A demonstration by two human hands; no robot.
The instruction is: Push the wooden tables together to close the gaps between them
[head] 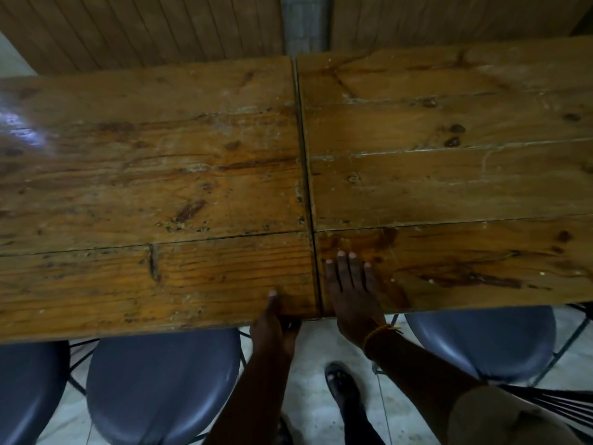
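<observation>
Two worn wooden tables stand side by side: the left table (144, 187) and the right table (449, 175). A thin dark seam (306, 175) runs between them from back to front. My left hand (274, 322) grips the near edge of the left table beside the seam, thumb on top and fingers underneath. On the right table, just right of the seam, my right hand (351, 290) lies flat with fingers spread. A yellow thread band circles that wrist.
Dark blue round chairs are tucked under the near edge: one at far left (29, 390), one left of centre (160, 383), one at right (481, 342). Behind the tables rises a wood-panelled wall (144, 24). My shoe (341, 383) stands on the pale floor.
</observation>
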